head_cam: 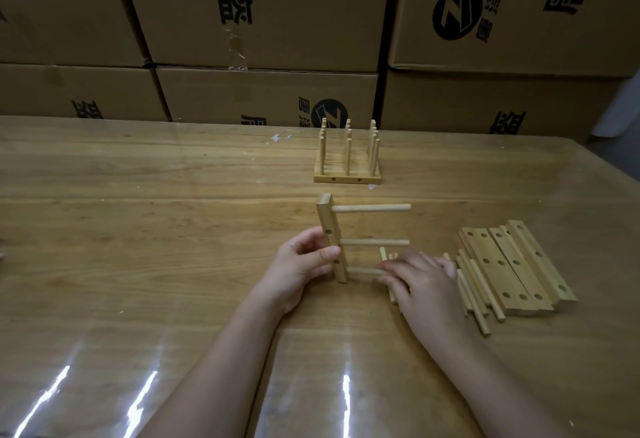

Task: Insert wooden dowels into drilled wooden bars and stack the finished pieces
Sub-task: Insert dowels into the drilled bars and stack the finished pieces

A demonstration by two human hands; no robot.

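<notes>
1. Bar in play: it looks stood on end on the desk, long axis up and down, just ahead of me at centre.
2. Left hand grips it from the left side, thumb and fingers curled round the lower half.
3. Two upper dowels are seated, pointing straight out to the right.
4. Lowest dowel lies the same way, left tip at the bar, free end under my right hand, which pinches it.
5. So the push runs right to left along the dowel's axis, square into the bar; the right hand drives, the left braces.
6. Loose dowels lie just right of that hand, with the drilled bars beyond them.
7. Finished pieces stand further back, dowels up; cartons wall off the desk's far edge.
</notes>
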